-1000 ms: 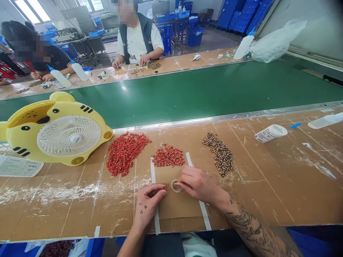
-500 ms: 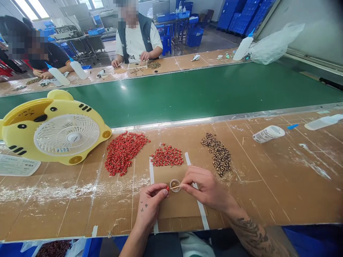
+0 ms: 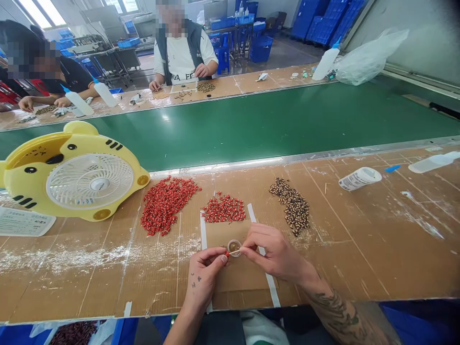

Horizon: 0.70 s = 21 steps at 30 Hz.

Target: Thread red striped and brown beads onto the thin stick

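My left hand is pinched shut on a small red piece just left of a little clear cup. My right hand is pinched shut on a thin stick whose tip reaches the red piece beside the cup. Both hands rest on a brown card sheet taped to the bench. Behind it lie a small heap of red pieces, a larger red heap to the left, and a heap of dark brown pieces to the right.
A yellow tiger-faced fan stands at the left. A white bottle lies on its side at the right, with another squeeze bottle beyond. A green conveyor belt runs behind. Two people work across it.
My right hand has drawn back from the cup and brought the stick's tip to the red piece in my left fingers. The view has shifted slightly.
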Available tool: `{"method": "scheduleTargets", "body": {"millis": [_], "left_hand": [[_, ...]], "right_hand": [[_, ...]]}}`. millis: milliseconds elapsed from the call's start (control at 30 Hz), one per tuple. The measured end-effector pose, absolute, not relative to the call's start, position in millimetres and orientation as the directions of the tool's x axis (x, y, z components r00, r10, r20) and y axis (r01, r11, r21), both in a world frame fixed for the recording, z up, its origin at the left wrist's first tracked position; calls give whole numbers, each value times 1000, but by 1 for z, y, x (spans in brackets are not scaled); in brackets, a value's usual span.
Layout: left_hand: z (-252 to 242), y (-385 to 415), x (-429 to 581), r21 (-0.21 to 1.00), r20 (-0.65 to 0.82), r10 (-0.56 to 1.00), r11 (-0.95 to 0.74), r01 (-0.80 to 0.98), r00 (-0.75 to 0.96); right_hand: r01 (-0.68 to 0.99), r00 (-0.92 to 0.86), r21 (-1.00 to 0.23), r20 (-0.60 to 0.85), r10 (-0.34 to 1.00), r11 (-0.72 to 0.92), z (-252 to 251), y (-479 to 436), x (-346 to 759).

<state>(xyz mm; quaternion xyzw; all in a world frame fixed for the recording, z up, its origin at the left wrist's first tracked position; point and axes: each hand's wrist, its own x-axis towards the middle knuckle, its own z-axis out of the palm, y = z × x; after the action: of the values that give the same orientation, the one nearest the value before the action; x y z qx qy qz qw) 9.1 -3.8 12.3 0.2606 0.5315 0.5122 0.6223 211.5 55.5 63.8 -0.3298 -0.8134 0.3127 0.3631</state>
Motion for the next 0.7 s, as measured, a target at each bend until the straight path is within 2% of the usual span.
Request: {"method": "scheduleTargets", "body": {"millis": [200,400,533,700], "left_hand": [[15,-2,8,889,-377,917,319,-328,-130],[13,-1,6,905,-357,924,306,-295,-136],[11,-1,6,900,-353,924,293,-322,-148],[7,0,2,842,-451,873,348,-413,-184]], "right_hand": [[365,-454,-770,343,822,524,57,53,209],[326,-486,-788,334,807,523,59,59,218],[438,-527,-721,278,803,537,56,62,217],[585,-528,-622,195,826,521,45,71,221]]}}
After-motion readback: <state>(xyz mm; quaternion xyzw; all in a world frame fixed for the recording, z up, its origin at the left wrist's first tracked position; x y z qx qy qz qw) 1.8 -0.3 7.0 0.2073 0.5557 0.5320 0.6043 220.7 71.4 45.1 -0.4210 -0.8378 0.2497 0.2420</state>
